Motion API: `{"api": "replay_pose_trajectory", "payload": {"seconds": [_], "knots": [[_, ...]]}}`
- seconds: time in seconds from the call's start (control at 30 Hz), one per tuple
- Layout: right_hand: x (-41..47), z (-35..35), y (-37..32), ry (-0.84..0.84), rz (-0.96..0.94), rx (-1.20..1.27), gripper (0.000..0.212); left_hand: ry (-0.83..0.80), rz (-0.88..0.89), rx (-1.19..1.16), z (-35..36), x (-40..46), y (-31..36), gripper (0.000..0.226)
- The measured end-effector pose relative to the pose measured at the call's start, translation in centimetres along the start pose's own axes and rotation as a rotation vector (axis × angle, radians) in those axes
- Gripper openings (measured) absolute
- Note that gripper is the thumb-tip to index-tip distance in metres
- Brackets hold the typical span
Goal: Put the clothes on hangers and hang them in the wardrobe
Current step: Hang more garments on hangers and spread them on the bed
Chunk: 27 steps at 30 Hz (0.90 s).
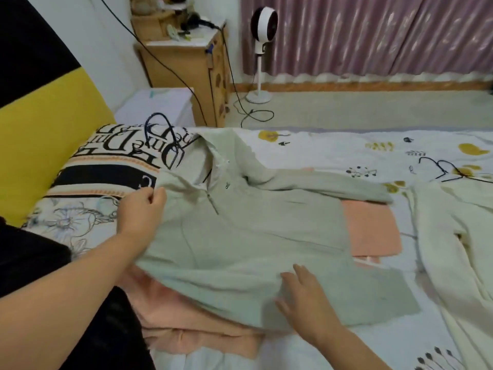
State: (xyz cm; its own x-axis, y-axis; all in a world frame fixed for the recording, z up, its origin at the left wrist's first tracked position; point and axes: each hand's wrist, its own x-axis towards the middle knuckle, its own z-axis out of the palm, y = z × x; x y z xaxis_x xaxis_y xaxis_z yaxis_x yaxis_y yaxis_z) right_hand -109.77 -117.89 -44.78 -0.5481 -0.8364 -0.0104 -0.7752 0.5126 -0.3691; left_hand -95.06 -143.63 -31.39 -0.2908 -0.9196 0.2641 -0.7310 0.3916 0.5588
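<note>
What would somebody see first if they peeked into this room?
Probably the pale green top spread across the middle of the bed, with a dark hanger poking out of its collar. The left hand pinches its shoulder and the right hand lies flat on its hem. Next, the bright yellow headboard at left.

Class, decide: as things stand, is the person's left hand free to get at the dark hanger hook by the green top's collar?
Probably not yet: the left hand grips the green top at its shoulder. The hanger hook lies uncovered just beyond.
</note>
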Motion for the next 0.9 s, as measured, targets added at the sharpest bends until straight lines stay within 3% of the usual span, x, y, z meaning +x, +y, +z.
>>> {"api": "replay_pose_trajectory", "payload": {"seconds": [0.1, 0.23, 0.33, 0.37, 0.47, 0.53, 0.63, 0.77, 0.9], "knots": [[-0.5, 3.1, 0.2, -0.095, 0.036, -0.161, 0.055, -0.028, -0.030, 0.032, 2.8, -1.2, -5.2, 0.039], [0.1, 4.7, 2.5, -0.070, 0.214, -0.252, 0.062, -0.110, -0.182, 0.189, 4.3, -1.5, -10.2, 0.026], [0.9, 4.2, 3.1, -0.198, 0.319, -0.289, 0.055, -0.275, -0.368, 0.386, 5.3, -1.7, -11.1, 0.041], [1.1, 4.5, 3.3, -0.205, 0.321, -0.279, 0.052, -0.301, -0.339, 0.480, 5.8, -2.3, -10.8, 0.052], [1.4, 5.4, 1.7, -0.102, 0.238, -0.288, 0.057, -0.373, 0.059, 0.779, 8.0, -5.1, -10.4, 0.071], [1.6, 6.0, 0.9, -0.191, 0.196, -0.271, 0.064, -0.538, 0.180, 0.881, 9.4, -7.3, -11.4, 0.070], [1.6, 7.3, 1.5, -0.410, 0.249, -0.259, 0.063, -0.751, 0.163, 1.020, 10.5, -9.0, -14.0, 0.071], [2.3, 6.8, 1.2, -0.499, 0.264, -0.266, 0.061, -0.884, 0.142, 1.078, 10.6, -8.1, -13.5, 0.072], [2.7, 3.5, -1.1, -0.414, 0.236, -0.325, 0.036, -0.868, 0.195, 0.932, 8.5, -7.5, -9.9, 0.043]]}}
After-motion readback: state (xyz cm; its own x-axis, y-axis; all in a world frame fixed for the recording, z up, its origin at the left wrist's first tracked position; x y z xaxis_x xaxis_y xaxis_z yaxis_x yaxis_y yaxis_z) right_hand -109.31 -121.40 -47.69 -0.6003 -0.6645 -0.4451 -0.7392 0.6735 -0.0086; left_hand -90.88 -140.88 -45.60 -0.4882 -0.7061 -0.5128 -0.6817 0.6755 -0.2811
